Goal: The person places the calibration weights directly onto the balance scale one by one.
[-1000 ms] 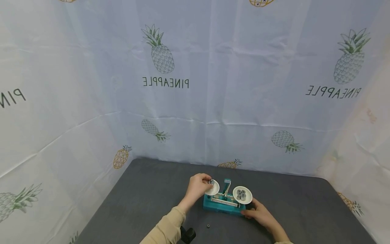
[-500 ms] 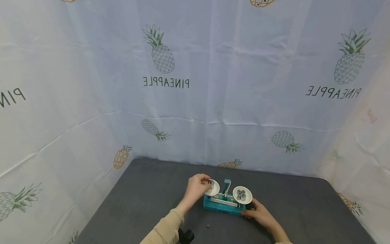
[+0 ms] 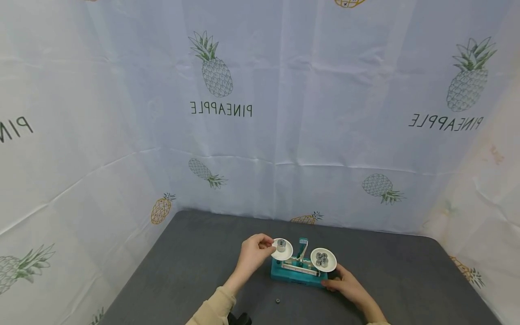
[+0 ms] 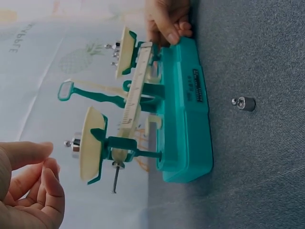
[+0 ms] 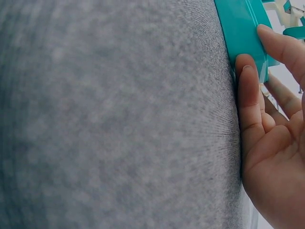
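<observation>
A teal balance scale (image 3: 298, 276) with two cream pans stands on the table. Its left pan (image 3: 285, 255) bears one large metal weight (image 3: 281, 245); several smaller weights (image 3: 322, 260) sit grouped in the right pan (image 3: 331, 256). Just left of the left pan is my left hand (image 3: 253, 255), holding nothing. In the left wrist view, its bent fingers (image 4: 50, 183) are apart from the weight (image 4: 76, 145). My right hand (image 3: 348, 287) grips the right end of the teal base (image 5: 245, 36), thumb on one side and fingers on another.
A small loose weight (image 4: 246, 103) lies on the dark grey table (image 3: 195, 253), in front of the scale. A black object (image 3: 240, 319) shows beside the left sleeve (image 3: 213, 309). Pineapple-print curtains (image 3: 260, 135) hang behind and at the sides.
My left hand has let go of the large weight, leaving it upright on the left pan, and has drawn back to the left. The right hand stays at the base.
</observation>
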A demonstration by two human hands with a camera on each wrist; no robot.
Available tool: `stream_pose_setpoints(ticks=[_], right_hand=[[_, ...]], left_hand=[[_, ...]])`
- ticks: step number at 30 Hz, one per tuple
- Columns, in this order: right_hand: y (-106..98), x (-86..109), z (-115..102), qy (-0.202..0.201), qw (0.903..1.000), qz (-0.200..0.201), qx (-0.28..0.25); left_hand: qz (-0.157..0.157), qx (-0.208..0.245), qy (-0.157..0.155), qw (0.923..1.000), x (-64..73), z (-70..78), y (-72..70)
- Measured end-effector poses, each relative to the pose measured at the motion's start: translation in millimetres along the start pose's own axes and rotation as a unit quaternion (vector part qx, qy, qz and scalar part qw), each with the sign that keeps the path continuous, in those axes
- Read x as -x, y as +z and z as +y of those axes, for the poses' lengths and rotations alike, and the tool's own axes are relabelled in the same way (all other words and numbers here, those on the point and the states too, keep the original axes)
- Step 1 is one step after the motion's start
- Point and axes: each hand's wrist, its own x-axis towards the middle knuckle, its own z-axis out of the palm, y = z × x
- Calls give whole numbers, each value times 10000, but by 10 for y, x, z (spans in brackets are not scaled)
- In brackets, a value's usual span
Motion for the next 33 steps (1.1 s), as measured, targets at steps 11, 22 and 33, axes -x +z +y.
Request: stream_pose_setpoints(ticks=[11, 22, 33], right_hand=[[11, 9, -11, 66, 9999, 109, 82], [6, 11, -39, 74, 9999, 120, 100], [7, 13, -25, 127, 9997, 129, 177]], left_hand=[[-206, 404, -56, 9990, 151, -153, -12], [-1038, 721, -179, 9918, 306, -343, 42], [-1557, 809, -394, 9837, 498, -376, 112]])
